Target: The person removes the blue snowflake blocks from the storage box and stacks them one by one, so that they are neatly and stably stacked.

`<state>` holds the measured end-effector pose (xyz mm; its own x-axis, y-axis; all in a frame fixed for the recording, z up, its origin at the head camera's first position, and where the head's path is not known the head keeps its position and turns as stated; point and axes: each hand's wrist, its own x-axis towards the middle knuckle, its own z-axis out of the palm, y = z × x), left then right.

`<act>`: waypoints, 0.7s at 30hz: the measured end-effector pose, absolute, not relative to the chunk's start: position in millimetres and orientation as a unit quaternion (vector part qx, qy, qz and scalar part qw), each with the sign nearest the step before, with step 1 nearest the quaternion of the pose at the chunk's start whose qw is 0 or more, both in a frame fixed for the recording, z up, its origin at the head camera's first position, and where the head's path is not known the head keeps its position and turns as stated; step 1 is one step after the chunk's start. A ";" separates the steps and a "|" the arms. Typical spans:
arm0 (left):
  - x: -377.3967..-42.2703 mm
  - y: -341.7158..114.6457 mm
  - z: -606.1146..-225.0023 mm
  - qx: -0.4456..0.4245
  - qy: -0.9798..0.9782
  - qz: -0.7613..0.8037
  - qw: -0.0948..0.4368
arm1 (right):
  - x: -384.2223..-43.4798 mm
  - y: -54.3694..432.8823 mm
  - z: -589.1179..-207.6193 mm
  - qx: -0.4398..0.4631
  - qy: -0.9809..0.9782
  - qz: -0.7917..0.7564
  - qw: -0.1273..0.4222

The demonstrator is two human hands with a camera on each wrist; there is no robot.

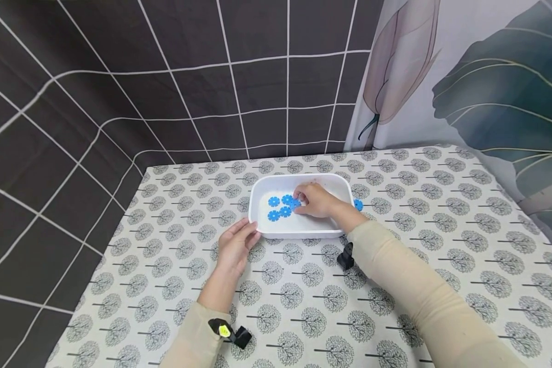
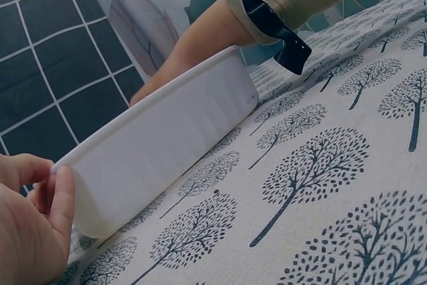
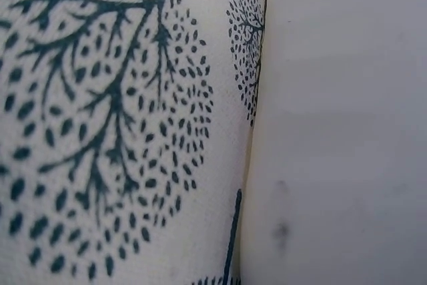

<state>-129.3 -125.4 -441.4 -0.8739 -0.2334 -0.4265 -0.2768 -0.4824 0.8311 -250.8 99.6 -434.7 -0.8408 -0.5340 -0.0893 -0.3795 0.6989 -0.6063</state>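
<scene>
A white rectangular tub [image 1: 299,235] stands on the cloth. Several blue notched plastic discs [image 1: 273,215], shaped like flowers, lie in its left half. My left hand [image 1: 234,244] holds the tub's near left corner, thumb at the rim; the left wrist view shows this hand [image 2: 30,228] at the tub's end. Inside the tub, my right hand [image 1: 316,200] has its fingers curled at a blue disc [image 1: 296,203], pinching it, partly hidden by the fingertips. In the right wrist view only the tub's outer wall [image 3: 347,125] and cloth show; the hand is out of sight.
One more blue disc [image 1: 358,205] lies outside, against the tub's right end. A tree-printed cloth [image 1: 313,317] covers the table. Behind it hang a dark checked curtain [image 1: 257,87] and a leaf-patterned curtain [image 1: 497,92]. Black straps [image 1: 346,257] sit at both wrists.
</scene>
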 end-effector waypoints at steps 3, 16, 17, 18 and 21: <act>-129.5 -125.8 -442.3 -0.250 0.506 0.825 0.013 | -250.0 99.3 -434.3 -0.252 0.911 -0.300 0.133; -128.9 -126.5 -442.0 -0.251 0.505 0.825 0.011 | -248.7 99.3 -432.9 -0.253 0.904 -0.306 0.155; -128.8 -126.6 -442.0 -0.250 0.506 0.825 0.011 | -248.7 99.4 -432.9 -0.256 0.904 -0.306 0.155; -128.9 -126.6 -442.1 -0.250 0.506 0.825 0.011 | -248.9 99.4 -433.0 -0.257 0.903 -0.306 0.155; -129.1 -126.6 -442.2 -0.250 0.506 0.825 0.011 | -249.9 99.7 -433.7 -0.261 0.903 -0.305 0.154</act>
